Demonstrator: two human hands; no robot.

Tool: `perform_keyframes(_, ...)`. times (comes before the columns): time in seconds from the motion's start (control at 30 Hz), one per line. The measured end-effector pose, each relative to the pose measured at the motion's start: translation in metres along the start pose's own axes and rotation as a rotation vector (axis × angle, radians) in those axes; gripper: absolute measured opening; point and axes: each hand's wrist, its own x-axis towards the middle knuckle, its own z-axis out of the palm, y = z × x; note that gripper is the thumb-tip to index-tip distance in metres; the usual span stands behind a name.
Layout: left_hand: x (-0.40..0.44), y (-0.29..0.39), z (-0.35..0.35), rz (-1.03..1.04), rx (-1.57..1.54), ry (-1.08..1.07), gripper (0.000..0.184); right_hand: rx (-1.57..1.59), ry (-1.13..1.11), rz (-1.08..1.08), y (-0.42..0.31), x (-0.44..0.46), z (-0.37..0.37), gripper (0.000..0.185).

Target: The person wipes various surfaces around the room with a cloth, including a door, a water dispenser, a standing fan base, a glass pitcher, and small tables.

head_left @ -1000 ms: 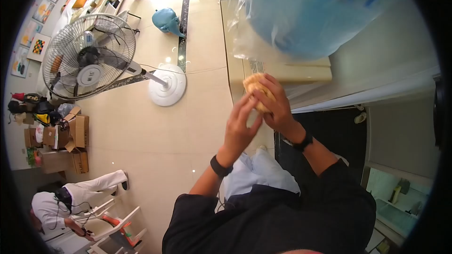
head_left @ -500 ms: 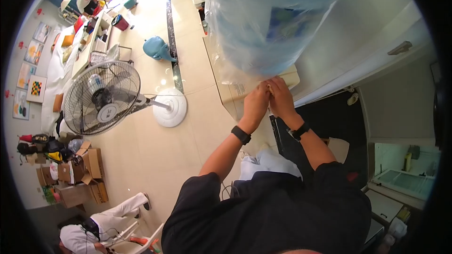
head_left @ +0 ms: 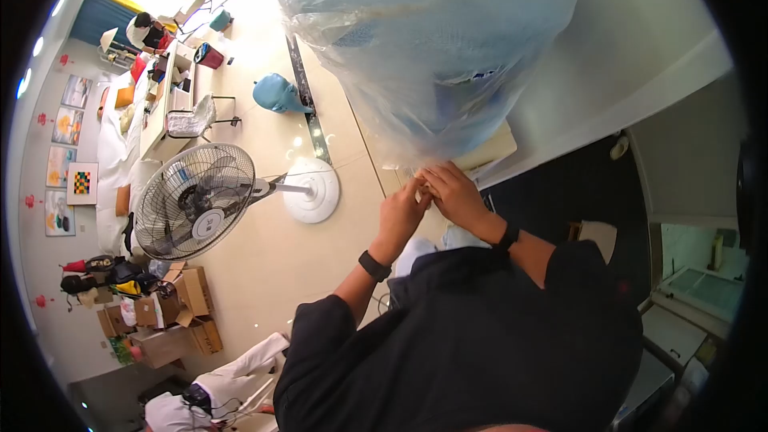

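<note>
A large blue water bottle wrapped in clear plastic (head_left: 432, 48) stands tall in front of me, over a cream-coloured dispenser (head_left: 492, 150). Just below the lower end of the wrap, my left hand (head_left: 402, 212) and my right hand (head_left: 458, 196) meet, their fingertips together. Both hands are closed around something small that the fingers mostly hide. A dark band circles each wrist.
A standing fan (head_left: 196, 202) with a white round base (head_left: 312, 190) is on the left. Beyond it lies a blue object (head_left: 276, 93) on the floor. Cardboard boxes (head_left: 192, 296) and a person in white (head_left: 240, 376) are at lower left. A white panel (head_left: 624, 56) rises at right.
The view has shifted, and the wrapped bottle fills more of it. The tan crumpled thing seen earlier in my hands is now mostly hidden. My left hand has moved slightly lower than my right.
</note>
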Motion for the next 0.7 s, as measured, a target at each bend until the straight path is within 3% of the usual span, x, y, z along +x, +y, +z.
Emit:
perform_keyframes(0.3,0.022,-0.040,-0.046,0.083,-0.056,-0.196,0.026,0.046,-0.037,0.085,-0.015,0.022,0.032,0.047)
perform_keyframes(0.47,0.054,-0.084,-0.074,0.274,-0.051,-0.338,0.026,0.030,-0.037,0.369,-0.045,0.043,0.059,0.045)
perform_keyframes(0.6,0.084,-0.131,-0.104,0.330,-0.182,-0.429,0.027,-0.039,0.121,0.543,-0.071,0.074,0.116,0.046)
perform_keyframes(0.7,0.106,-0.166,-0.118,0.350,-0.206,-0.402,0.025,-0.151,0.290,0.498,-0.078,0.111,0.151,0.046)
